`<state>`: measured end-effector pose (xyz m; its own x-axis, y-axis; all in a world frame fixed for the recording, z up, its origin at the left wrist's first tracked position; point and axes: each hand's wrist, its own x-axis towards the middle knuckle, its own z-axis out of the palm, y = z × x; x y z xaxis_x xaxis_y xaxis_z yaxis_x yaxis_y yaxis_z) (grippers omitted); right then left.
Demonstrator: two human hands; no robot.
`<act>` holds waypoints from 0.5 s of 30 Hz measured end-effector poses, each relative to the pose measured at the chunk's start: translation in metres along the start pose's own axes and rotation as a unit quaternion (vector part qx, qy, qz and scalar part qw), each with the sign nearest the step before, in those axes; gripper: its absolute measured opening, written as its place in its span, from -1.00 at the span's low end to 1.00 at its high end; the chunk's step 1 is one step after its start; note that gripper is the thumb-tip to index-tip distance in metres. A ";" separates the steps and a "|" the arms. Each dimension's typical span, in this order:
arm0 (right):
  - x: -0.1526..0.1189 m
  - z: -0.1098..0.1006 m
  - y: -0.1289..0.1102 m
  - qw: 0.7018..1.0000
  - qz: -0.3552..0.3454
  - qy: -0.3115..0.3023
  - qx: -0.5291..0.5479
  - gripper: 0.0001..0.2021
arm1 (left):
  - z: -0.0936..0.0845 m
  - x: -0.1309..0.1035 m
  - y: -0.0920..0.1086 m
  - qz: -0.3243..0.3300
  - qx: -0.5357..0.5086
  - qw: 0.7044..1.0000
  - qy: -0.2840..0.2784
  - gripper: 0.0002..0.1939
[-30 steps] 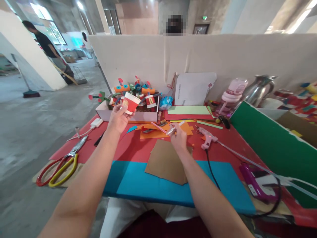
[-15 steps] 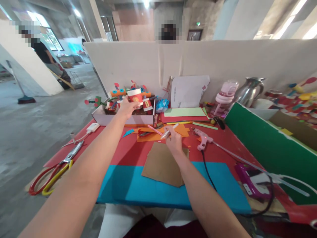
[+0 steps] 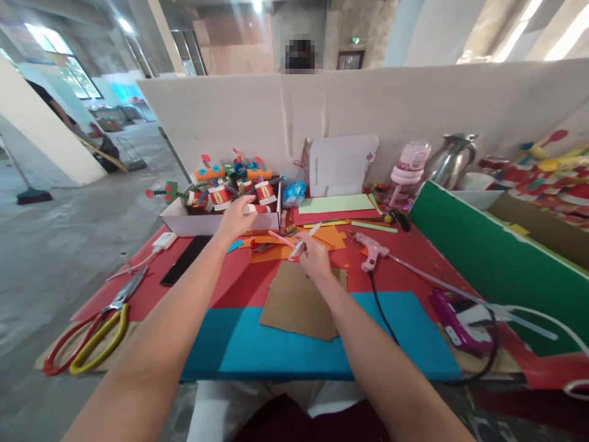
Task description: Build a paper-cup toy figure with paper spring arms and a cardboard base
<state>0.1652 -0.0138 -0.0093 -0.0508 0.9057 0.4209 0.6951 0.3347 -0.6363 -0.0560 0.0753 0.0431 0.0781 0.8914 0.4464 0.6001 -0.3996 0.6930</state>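
My left hand [image 3: 235, 220] is closed round a red-and-white paper cup [image 3: 258, 209], tipped on its side at the front wall of a white box [image 3: 221, 225]. More red-and-white paper cups [image 3: 219, 197] with coiled paper arms and orange or green tops fill the box. My right hand [image 3: 315, 253] pinches a slim white pen-like stick [image 3: 315, 229] above the far edge of the brown cardboard [image 3: 299, 301]. A pink stick [image 3: 280, 238] crosses beside those fingers; whether it is held too, I cannot tell. Orange paper [image 3: 332, 238] lies just beyond.
To the right are a pink glue gun [image 3: 370, 248] with a black cord, a purple device [image 3: 460, 325] and a green-sided box [image 3: 473, 264]. Large scissors [image 3: 113, 313] and a black phone-like slab [image 3: 186, 261] lie left. A pink bottle [image 3: 407, 175] and steel jug [image 3: 453, 161] stand behind.
My left hand has come down with the paper cup, from above the white box to its front wall, and the cup has tilted. The black slab now shows beside my left forearm.
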 end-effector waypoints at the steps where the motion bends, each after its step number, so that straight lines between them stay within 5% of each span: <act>1: 0.000 0.000 0.000 1.000 0.000 -0.002 -0.001 -0.69 | 0.000 -0.006 0.005 0.015 0.004 1.000 0.023 -0.62; 5: 0.000 0.000 0.000 1.000 -0.006 0.000 -0.003 -0.64 | 0.013 -0.039 0.027 0.011 -0.069 0.996 0.063 -0.73; 12: -0.002 -0.001 -0.006 0.999 -0.030 -0.013 -0.002 -0.56 | 0.043 -0.083 0.058 0.060 -0.110 0.983 -0.136 -0.80; 15: -0.003 -0.002 -0.010 0.998 -0.043 -0.042 0.006 -0.52 | 0.049 -0.085 0.062 0.067 -0.114 0.978 -0.161 -0.85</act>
<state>0.1593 -0.0206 -0.0031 -0.1704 0.8921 0.4185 0.6765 0.4147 -0.6086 0.0138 -0.0151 0.0202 0.4121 0.8343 0.3661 0.3768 -0.5219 0.7653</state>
